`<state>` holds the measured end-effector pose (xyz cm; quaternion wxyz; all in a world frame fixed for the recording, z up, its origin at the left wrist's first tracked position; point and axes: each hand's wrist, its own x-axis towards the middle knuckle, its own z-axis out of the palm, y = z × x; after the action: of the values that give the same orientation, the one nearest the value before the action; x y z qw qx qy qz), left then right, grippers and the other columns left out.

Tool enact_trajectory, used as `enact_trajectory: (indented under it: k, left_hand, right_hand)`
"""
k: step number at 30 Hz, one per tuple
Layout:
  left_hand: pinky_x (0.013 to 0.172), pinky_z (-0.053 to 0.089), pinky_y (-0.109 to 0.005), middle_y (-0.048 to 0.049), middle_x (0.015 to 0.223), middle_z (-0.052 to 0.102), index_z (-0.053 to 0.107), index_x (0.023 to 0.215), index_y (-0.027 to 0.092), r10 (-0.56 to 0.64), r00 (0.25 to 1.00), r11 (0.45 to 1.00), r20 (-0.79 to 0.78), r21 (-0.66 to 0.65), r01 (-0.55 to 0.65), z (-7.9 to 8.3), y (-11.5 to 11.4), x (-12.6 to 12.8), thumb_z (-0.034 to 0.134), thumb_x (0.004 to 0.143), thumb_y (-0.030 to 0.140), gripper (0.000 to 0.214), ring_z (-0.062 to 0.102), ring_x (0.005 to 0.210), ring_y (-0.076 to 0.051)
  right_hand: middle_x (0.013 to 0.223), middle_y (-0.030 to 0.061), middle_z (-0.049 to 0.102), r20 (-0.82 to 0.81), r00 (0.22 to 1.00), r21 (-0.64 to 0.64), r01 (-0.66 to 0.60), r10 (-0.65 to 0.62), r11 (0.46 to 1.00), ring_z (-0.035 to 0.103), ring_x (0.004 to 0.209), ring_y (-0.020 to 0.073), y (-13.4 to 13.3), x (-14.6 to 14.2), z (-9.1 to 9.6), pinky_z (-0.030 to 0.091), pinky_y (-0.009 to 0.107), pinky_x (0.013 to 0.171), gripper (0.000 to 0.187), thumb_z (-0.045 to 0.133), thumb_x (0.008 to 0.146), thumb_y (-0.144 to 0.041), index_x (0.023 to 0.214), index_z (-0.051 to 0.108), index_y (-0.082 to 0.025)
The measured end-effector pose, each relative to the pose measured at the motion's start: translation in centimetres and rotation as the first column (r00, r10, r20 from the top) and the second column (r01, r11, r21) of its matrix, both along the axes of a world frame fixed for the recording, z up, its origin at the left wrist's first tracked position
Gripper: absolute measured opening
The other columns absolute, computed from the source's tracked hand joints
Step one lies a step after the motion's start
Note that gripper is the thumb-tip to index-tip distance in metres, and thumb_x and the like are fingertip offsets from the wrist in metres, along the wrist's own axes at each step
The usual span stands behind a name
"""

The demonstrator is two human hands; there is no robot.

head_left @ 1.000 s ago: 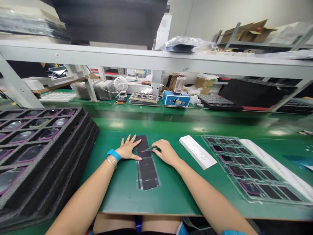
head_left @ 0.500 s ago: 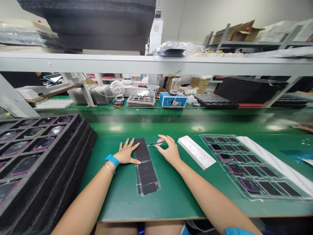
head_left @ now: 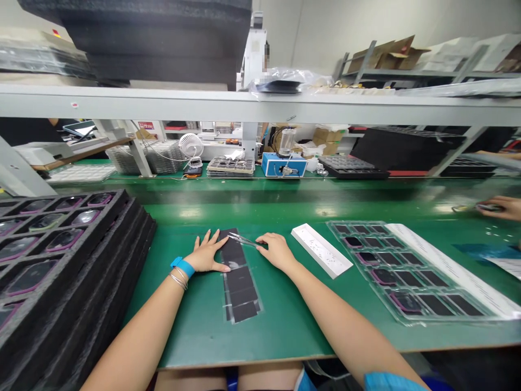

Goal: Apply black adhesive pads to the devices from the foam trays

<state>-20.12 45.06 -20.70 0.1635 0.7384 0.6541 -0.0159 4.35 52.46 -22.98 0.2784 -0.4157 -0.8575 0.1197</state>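
Note:
A dark strip (head_left: 240,281) with clear edges, divided into rectangular sections, lies on the green work surface. My left hand (head_left: 206,253) rests beside and partly on its left edge, fingers spread. A pair of metal tweezers (head_left: 246,241) is pinched in my right hand (head_left: 278,252), with the tips over the upper part of the strip. Right of that hand is a white tray (head_left: 298,232) holding tiny dark pieces. Farther right, a clear plastic tray (head_left: 380,293) carries dark rectangles and several purple-rimmed pieces.
Stacked black foam trays (head_left: 122,244) with purple-rimmed pieces stand at the left. A long white strip (head_left: 439,260) lies along the clear tray. Another person's hand (head_left: 504,207) is at the right edge. Behind stand a small fan (head_left: 191,144) and a blue device (head_left: 284,165).
My right hand has turned the tweezers so they point left, their tips now over the strip. My left hand stays on the strip. Another person's hand has come in at the right.

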Motion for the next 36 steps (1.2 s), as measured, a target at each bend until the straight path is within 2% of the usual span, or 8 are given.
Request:
enact_trajectory:
  k: [6, 14, 18, 23, 26, 29, 33, 36]
  left_hand:
    - [0.105, 0.000, -0.063, -0.0082, 0.153, -0.007, 0.012, 0.146, 0.032, -0.005, 1.000, 1.000, 0.003, 0.002, 0.005, 0.0, 0.0, 0.0, 0.053, 0.057, 0.081, 0.110, -0.012, 0.137, -0.037]
    - [0.106, -0.001, -0.061, -0.0036, 0.154, -0.002, 0.020, 0.144, 0.036, -0.005, 0.998, 1.000, 0.063, -0.003, 0.005, 0.1, 0.0, -0.5, 0.053, 0.063, 0.077, 0.096, -0.009, 0.139, -0.034]
    - [0.106, 0.000, -0.061, -0.0048, 0.154, -0.001, 0.024, 0.143, 0.036, 0.014, 0.994, 1.000, 0.105, 0.016, -0.016, 0.2, 0.0, -0.6, 0.058, 0.064, 0.071, 0.093, -0.006, 0.139, -0.035]
    - [0.104, 0.007, -0.064, -0.0035, 0.154, 0.000, 0.031, 0.141, 0.035, 0.063, 0.983, 0.982, 0.170, 0.163, -0.091, 0.4, 0.1, -0.1, 0.062, 0.068, 0.061, 0.083, -0.004, 0.139, -0.036]
    - [0.104, 0.005, -0.065, -0.0032, 0.154, 0.000, 0.031, 0.141, 0.033, 0.092, 0.985, 0.958, 0.145, 0.256, -0.127, 0.1, 0.2, 0.1, 0.059, 0.070, 0.064, 0.082, -0.006, 0.139, -0.035]
    - [0.103, -0.001, -0.066, -0.0068, 0.153, 0.000, 0.026, 0.143, 0.029, 0.083, 0.994, 0.975, 0.068, 0.199, -0.095, -0.5, 0.2, 0.2, 0.057, 0.067, 0.070, 0.092, -0.007, 0.139, -0.036]
    - [0.100, -0.003, -0.069, -0.0057, 0.153, 0.008, 0.024, 0.144, 0.030, 0.060, 0.996, 0.986, 0.065, 0.152, -0.069, -1.1, 0.2, 0.5, 0.043, 0.079, 0.065, 0.076, -0.002, 0.140, -0.035]
    - [0.100, -0.002, -0.071, -0.0014, 0.152, 0.016, 0.026, 0.143, 0.033, 0.064, 0.991, 0.980, 0.121, 0.179, -0.086, -1.3, 0.5, 0.6, 0.026, 0.091, 0.053, 0.055, 0.004, 0.140, -0.032]
  right_hand:
    - [0.079, 0.0026, 0.065, -0.084, 0.996, 0.033, 0.039, -0.037, 0.999, 0.058, 0.082, 0.0214, -0.2, 0.1, 0.6, 0.043, 0.039, 0.080, 0.013, 0.057, 0.081, -0.018, 0.070, 0.062, -0.022]
    - [0.095, 0.0079, 0.064, -0.495, 0.857, 0.232, 0.290, -0.144, 0.929, 0.057, 0.094, 0.0206, -0.6, 1.4, 2.5, 0.041, 0.039, 0.092, 0.026, 0.034, 0.096, -0.032, 0.095, 0.057, -0.020]
    - [0.087, 0.0033, 0.068, -0.325, 0.945, 0.401, 0.156, -0.019, 0.903, 0.060, 0.085, 0.0190, -0.4, 1.5, 2.5, 0.035, 0.042, 0.099, 0.024, 0.040, 0.095, -0.029, 0.092, 0.063, -0.023]
    - [0.086, 0.0035, 0.070, 0.154, 0.988, 0.183, -0.060, 0.032, 0.981, 0.059, 0.083, 0.0190, -0.2, 0.6, 1.5, 0.036, 0.040, 0.092, 0.020, 0.049, 0.092, -0.021, 0.097, 0.067, -0.023]
    - [0.086, 0.0045, 0.070, 0.209, 0.977, 0.124, -0.070, 0.043, 0.990, 0.058, 0.084, 0.0204, -0.1, 0.4, 1.1, 0.038, 0.040, 0.087, 0.019, 0.051, 0.090, -0.020, 0.091, 0.070, -0.023]
    - [0.099, 0.0070, 0.068, 0.217, 0.976, 0.104, -0.051, 0.027, 0.993, 0.056, 0.097, 0.0231, -0.6, 0.3, 1.0, 0.039, 0.040, 0.088, 0.019, 0.053, 0.089, -0.026, 0.100, 0.068, -0.022]
    - [0.137, 0.0076, 0.047, 0.196, 0.964, -0.013, -0.180, 0.179, 0.984, 0.038, 0.127, 0.0246, -2.2, -0.7, 1.1, 0.029, 0.042, 0.105, 0.055, 0.052, 0.087, -0.049, 0.135, 0.044, -0.023]
    - [0.149, 0.0076, 0.027, 0.254, 0.905, -0.173, -0.306, 0.342, 0.936, 0.019, 0.138, 0.0274, -3.2, -1.2, 1.3, 0.015, 0.047, 0.112, 0.079, 0.052, 0.081, -0.062, 0.144, 0.026, -0.024]
